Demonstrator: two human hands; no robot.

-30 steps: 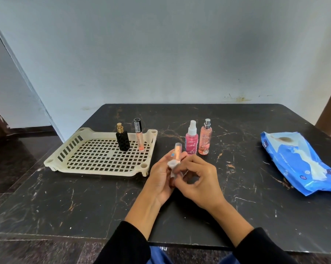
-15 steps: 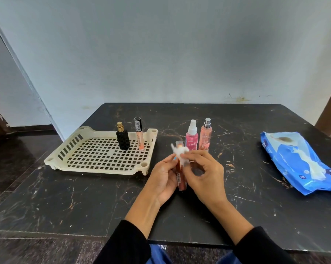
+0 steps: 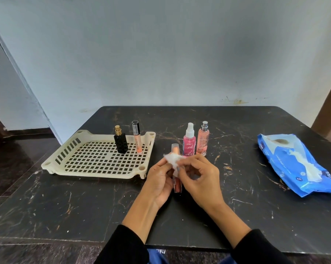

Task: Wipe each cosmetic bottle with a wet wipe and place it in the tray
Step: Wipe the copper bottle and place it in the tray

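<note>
1. Left hand grips the lip gloss tube upright, above the surface.
2. Right hand fingers pinch the wet wipe against it.
3. Tray sits just left.

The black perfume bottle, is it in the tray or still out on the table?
In the tray: the black perfume bottle stands upright on its grid floor, near the far rim.

I see bare grid across the near and left part of the tray; the black bottle and a slim tube stand at its far right. Just right of the tray, two pink spray bottles block that side. The wipes pack lies well apart, far right.
</note>
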